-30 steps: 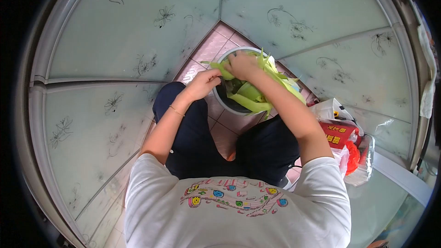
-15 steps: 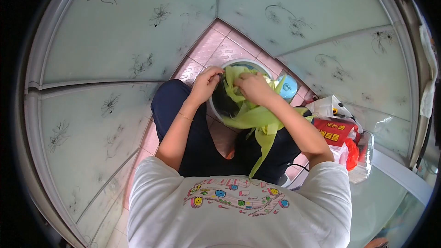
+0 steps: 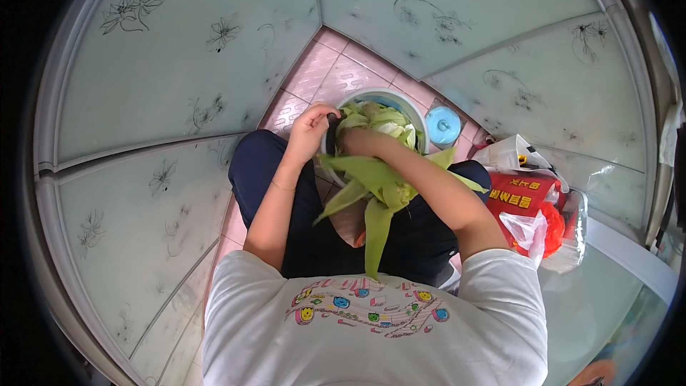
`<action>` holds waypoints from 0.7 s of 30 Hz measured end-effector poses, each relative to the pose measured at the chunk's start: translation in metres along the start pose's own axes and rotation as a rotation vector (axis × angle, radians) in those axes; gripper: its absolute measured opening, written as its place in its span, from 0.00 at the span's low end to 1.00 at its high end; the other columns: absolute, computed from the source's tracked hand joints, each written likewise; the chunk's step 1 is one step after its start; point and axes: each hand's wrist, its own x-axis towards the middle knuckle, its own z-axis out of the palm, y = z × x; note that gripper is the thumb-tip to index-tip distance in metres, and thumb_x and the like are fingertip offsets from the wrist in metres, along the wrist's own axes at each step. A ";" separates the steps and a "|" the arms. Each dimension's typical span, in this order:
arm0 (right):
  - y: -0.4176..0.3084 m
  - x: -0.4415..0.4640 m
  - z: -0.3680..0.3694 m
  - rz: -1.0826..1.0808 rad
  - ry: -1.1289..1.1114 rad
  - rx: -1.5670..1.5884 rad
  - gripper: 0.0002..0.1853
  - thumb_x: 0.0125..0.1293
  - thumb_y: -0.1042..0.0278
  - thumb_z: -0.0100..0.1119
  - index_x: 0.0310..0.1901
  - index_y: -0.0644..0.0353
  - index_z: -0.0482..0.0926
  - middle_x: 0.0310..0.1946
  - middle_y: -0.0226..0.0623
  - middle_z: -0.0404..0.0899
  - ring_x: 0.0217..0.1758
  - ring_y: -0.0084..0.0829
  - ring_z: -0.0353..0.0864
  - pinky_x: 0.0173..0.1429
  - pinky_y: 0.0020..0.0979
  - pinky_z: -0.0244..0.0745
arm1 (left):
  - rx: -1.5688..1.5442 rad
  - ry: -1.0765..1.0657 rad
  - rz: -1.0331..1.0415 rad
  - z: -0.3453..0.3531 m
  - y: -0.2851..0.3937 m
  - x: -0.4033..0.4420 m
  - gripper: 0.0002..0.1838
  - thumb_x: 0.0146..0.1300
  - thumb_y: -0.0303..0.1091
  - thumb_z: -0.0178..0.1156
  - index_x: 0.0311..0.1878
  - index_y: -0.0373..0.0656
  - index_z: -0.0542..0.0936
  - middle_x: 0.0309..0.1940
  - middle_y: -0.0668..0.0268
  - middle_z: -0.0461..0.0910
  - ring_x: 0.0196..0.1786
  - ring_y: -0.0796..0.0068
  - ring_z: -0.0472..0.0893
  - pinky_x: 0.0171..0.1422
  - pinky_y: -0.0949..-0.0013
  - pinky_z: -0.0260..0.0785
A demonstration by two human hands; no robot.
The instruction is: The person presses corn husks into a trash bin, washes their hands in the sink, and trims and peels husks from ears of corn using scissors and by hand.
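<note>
My left hand [image 3: 310, 129] is closed, thumb and fingertips pinching the black plastic bag [image 3: 331, 132] at the left rim of a round white bucket [image 3: 395, 96]. My right hand [image 3: 355, 141] reaches down into the bucket, against the pale green corn husks [image 3: 393, 123] heaped there. Its fingers are hidden among the husks and behind the wrist. Below my right forearm, a spread bunch of long green corn husks [image 3: 379, 218] lies over my lap and the near side of the bucket, with leaves pointing several ways.
A round light-blue lid or container [image 3: 444, 126] sits right of the bucket on pink tiles [image 3: 350, 75]. Further right are a red bag [image 3: 514, 191] with yellow characters and other plastic bags. Frosted panels with flower drawings [image 3: 223, 32] enclose the corner.
My right hand has moved left and down toward the bucket's near side, uncovering more of the husks inside. The husk bunch over my lap has shifted left. My left hand keeps its pinch.
</note>
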 end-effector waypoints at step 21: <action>-0.002 -0.136 -0.126 0.033 0.482 0.403 0.13 0.68 0.68 0.49 0.45 0.65 0.80 0.42 0.44 0.83 0.46 0.37 0.81 0.52 0.36 0.74 | 0.763 -0.083 -0.138 0.021 0.047 0.062 0.09 0.60 0.30 0.56 0.31 0.34 0.80 0.25 0.59 0.82 0.31 0.72 0.82 0.37 0.71 0.72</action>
